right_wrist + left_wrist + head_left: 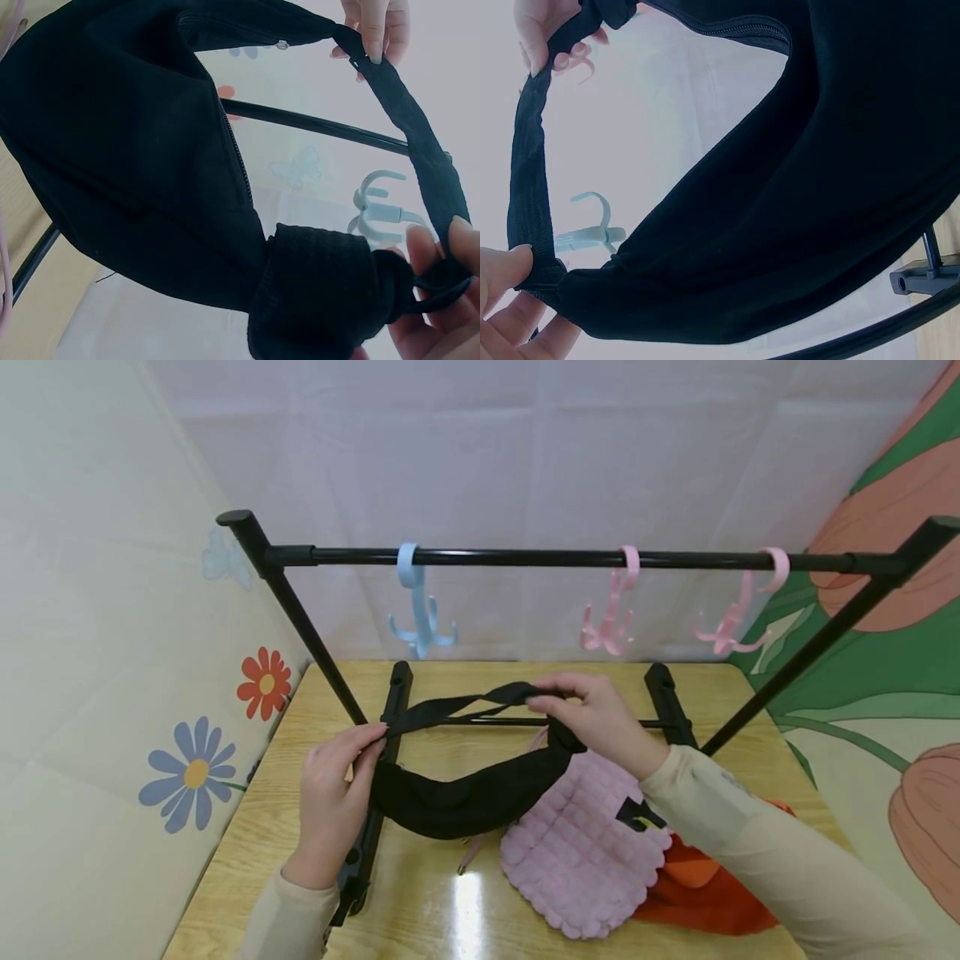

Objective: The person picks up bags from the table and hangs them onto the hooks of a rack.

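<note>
A black fabric shoulder bag (472, 797) with a zipped opening hangs between both hands, over the table. My left hand (333, 793) pinches the strap (529, 165) close to the bag's left end, thumb on top. At the other side my right hand (600, 718) grips the strap between thumb and fingers, beside a thick black knotted piece (322, 292) that shows in the right wrist view. Between the two hands the strap stretches slightly twisted, while the bag's body sags below it.
A black rack's top bar (517, 558) crosses behind the hands. From it hang a blue hook (422, 618) and two pink hooks (611, 627). A quilted pink bag (581, 852) and an orange-red cloth item (705, 893) lie on the wooden table (255, 877).
</note>
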A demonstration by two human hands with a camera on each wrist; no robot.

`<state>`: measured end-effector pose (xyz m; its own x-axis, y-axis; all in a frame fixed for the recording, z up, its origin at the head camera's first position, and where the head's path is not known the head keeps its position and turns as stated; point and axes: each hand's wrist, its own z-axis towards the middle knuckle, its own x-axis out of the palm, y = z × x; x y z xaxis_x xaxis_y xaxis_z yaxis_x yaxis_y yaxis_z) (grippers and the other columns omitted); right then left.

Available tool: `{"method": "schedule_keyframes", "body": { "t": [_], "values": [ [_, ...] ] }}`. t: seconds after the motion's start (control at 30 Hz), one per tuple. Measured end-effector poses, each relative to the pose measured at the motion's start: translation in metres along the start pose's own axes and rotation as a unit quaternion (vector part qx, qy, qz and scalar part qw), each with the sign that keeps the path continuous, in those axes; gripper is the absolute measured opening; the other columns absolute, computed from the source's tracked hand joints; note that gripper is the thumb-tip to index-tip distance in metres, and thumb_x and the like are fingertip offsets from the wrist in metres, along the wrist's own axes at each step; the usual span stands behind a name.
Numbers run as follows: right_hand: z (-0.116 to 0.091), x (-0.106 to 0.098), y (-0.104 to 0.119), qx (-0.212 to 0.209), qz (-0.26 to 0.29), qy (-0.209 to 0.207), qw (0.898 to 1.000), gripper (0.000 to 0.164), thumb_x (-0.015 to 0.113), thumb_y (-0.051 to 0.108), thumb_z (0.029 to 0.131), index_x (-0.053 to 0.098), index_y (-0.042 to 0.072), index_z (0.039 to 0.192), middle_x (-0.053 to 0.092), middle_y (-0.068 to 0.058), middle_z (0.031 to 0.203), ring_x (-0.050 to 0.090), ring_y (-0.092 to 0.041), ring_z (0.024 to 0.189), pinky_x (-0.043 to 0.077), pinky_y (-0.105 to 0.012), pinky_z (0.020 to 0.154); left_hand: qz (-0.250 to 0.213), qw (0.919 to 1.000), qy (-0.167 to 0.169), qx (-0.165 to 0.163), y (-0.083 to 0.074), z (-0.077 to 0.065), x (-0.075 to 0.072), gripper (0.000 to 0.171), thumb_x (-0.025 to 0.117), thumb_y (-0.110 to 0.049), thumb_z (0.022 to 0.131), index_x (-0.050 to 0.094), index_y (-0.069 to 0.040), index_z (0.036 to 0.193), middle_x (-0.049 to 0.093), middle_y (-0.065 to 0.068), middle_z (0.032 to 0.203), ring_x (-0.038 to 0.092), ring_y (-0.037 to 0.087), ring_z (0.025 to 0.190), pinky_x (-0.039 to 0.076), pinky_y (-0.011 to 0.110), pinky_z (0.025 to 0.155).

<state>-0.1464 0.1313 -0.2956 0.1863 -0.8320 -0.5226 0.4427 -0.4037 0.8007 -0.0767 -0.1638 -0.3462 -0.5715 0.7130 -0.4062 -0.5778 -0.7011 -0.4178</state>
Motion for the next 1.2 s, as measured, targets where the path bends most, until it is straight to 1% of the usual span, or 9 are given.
{"method": "schedule_keyframes", "body": {
  "t": [0.2,0.37,0.6,0.7,0.87,1.0,1.07,1.13,1.2],
  "values": [
    [0.001,-0.001,-0.002,0.006,0.003,-0.01,1.0,0.023,0.066,0.008,0.092,0.07,-0.003,0.112,0.07,-0.015,0.108,0.064,-0.027,0.097,0.05,-0.042,0.082,-0.001,1.0,-0.005,-0.004,-0.001,0.003,0.002,0.031,0.074,0.015,0.073,0.073,-0.001,0.1,0.072,0.012,0.093,0.064,0.026,0.076,0.038,0.038,0.07],
    [0.004,-0.002,-0.002,0.018,0.01,-0.023,1.0,0.023,0.067,0.01,0.092,0.071,-0.002,0.112,0.071,-0.014,0.105,0.065,-0.025,0.095,0.051,-0.04,0.082,-0.003,0.9999,-0.013,-0.004,-0.002,0.008,0.003,0.031,0.075,0.017,0.072,0.073,0.001,0.098,0.072,0.013,0.092,0.063,0.027,0.074,0.036,0.037,0.069],
    [0.007,-0.005,0.001,0.03,0.022,-0.04,0.999,0.026,0.068,0.011,0.092,0.069,-0.002,0.114,0.07,-0.016,0.108,0.067,-0.025,0.094,0.052,-0.04,0.082,0.003,0.9996,-0.024,0.014,-0.003,0.018,0.003,0.027,0.074,0.016,0.073,0.071,0.002,0.096,0.071,0.015,0.089,0.062,0.027,0.071,0.035,0.039,0.068],
    [0.008,-0.005,0.001,0.034,0.023,-0.041,0.998,0.026,0.068,0.013,0.092,0.07,-0.001,0.115,0.07,-0.015,0.108,0.067,-0.025,0.094,0.053,-0.041,0.082,0.003,0.9996,-0.026,0.011,-0.003,0.021,0.003,0.027,0.074,0.016,0.073,0.072,0.002,0.096,0.071,0.016,0.09,0.063,0.029,0.073,0.035,0.039,0.069],
    [0.012,-0.004,0.002,0.024,0.026,-0.052,0.998,0.025,0.069,0.013,0.091,0.071,0.0,0.113,0.071,-0.013,0.106,0.067,-0.023,0.093,0.053,-0.041,0.08,0.007,0.9996,-0.026,0.003,-0.003,0.022,0.001,0.026,0.074,0.015,0.075,0.072,0.003,0.097,0.071,0.016,0.091,0.064,0.03,0.076,0.037,0.04,0.072],
    [0.017,0.0,0.004,0.008,0.036,-0.056,0.998,0.023,0.068,0.01,0.091,0.071,-0.001,0.111,0.072,-0.013,0.103,0.067,-0.022,0.09,0.053,-0.037,0.078,0.018,0.9993,-0.033,-0.001,-0.003,0.023,-0.001,0.026,0.074,0.015,0.074,0.072,0.004,0.098,0.071,0.017,0.09,0.062,0.03,0.072,0.036,0.039,0.07],
    [0.019,0.001,0.006,0.002,0.044,-0.056,0.997,0.023,0.068,0.009,0.091,0.071,-0.002,0.111,0.072,-0.014,0.102,0.067,-0.023,0.09,0.053,-0.035,0.078,0.021,0.9993,-0.031,-0.005,-0.002,0.024,-0.003,0.025,0.073,0.015,0.075,0.071,0.005,0.098,0.071,0.018,0.09,0.06,0.031,0.072,0.036,0.039,0.07],
    [0.021,0.002,0.008,-0.001,0.049,-0.058,0.997,0.023,0.068,0.008,0.091,0.07,-0.003,0.112,0.072,-0.015,0.101,0.068,-0.023,0.089,0.053,-0.032,0.077,0.022,0.9993,-0.028,-0.009,-0.002,0.025,-0.005,0.023,0.072,0.014,0.077,0.071,0.005,0.098,0.071,0.019,0.09,0.058,0.031,0.072,0.036,0.038,0.07],
    [0.023,0.002,0.011,0.004,0.056,-0.06,0.997,0.024,0.067,0.008,0.092,0.07,-0.003,0.113,0.072,-0.015,0.101,0.068,-0.023,0.088,0.053,-0.032,0.077,0.021,0.9993,-0.029,-0.01,-0.001,0.027,-0.005,0.023,0.072,0.014,0.077,0.071,0.005,0.098,0.071,0.019,0.09,0.058,0.031,0.072,0.035,0.038,0.069]
  ]
}}
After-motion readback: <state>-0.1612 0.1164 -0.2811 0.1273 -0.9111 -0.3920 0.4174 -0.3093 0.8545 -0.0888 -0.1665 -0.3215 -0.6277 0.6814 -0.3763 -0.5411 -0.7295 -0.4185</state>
